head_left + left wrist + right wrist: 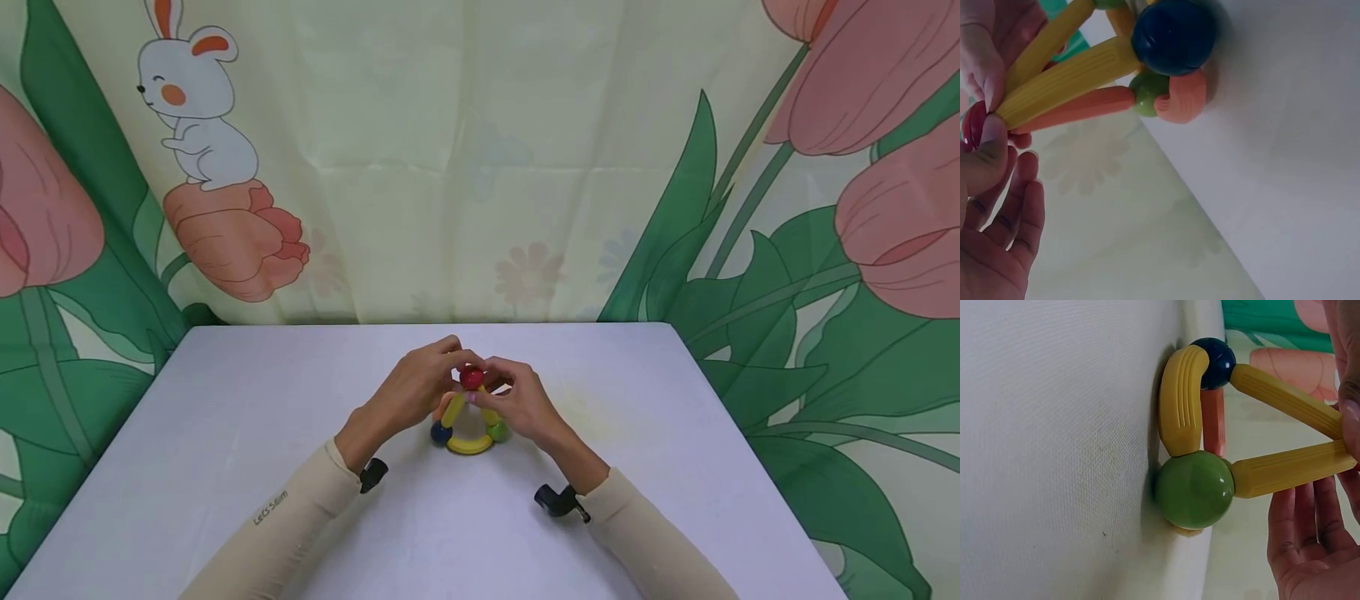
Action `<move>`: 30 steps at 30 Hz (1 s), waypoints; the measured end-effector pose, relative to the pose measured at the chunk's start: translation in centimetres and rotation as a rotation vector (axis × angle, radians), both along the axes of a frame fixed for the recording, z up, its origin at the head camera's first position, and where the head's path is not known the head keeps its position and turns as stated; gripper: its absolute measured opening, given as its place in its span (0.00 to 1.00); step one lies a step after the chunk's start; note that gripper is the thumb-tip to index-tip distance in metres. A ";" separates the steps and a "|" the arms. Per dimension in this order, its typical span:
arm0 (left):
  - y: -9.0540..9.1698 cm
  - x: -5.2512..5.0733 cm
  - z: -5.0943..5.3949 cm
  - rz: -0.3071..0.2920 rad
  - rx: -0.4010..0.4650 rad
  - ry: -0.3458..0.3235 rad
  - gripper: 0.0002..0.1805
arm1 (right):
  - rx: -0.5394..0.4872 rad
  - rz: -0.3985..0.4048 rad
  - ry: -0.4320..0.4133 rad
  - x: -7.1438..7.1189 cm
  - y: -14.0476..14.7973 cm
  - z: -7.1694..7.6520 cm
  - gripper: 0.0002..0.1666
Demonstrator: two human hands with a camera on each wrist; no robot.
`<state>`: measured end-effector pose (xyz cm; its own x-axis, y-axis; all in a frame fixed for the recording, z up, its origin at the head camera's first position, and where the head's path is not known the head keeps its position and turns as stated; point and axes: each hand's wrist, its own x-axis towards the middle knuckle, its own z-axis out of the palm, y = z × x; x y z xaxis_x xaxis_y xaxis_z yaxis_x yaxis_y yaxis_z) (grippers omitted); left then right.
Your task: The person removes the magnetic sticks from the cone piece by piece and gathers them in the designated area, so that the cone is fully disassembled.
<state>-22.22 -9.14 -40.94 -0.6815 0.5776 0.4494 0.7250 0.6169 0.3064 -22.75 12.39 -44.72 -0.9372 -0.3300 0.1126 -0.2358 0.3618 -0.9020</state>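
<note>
A toy frame of balls and sticks stands on the table, with a red ball [472, 377] at its peak. My left hand [420, 385] pinches the red ball from the left, its thumb close to a yellow stick [1079, 72]. On the other side my right hand [525, 404] pinches the upper end of another yellow stick [1291, 467], just under the ball. The base shows a blue ball [442, 432], a green ball [498, 431] and a curved yellow piece [470, 447]. Orange sticks [1082, 107] stand behind. Fingers partly hide the peak.
The white table [225, 467] spreads around the frame. A printed curtain [450, 208] with a rabbit and tulips hangs behind its far edge. Dark wrist cameras [558, 502] sit on both wrists.
</note>
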 end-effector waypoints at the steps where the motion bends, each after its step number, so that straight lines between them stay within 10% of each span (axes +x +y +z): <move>1: 0.0 0.0 0.0 0.000 -0.009 0.008 0.24 | -0.004 0.002 0.003 0.0 0.0 0.0 0.20; 7: 0.1 0.0 -0.6 -0.002 0.005 0.046 0.26 | -0.021 0.008 0.023 0.0 0.0 0.1 0.21; 21: -0.9 0.3 -3.4 0.099 0.355 -0.211 0.26 | -0.032 -0.003 0.042 0.1 -0.2 0.1 0.21; 30: -3.0 0.5 -4.0 0.200 0.395 -0.242 0.26 | -0.010 0.005 0.060 0.0 0.0 -0.2 0.20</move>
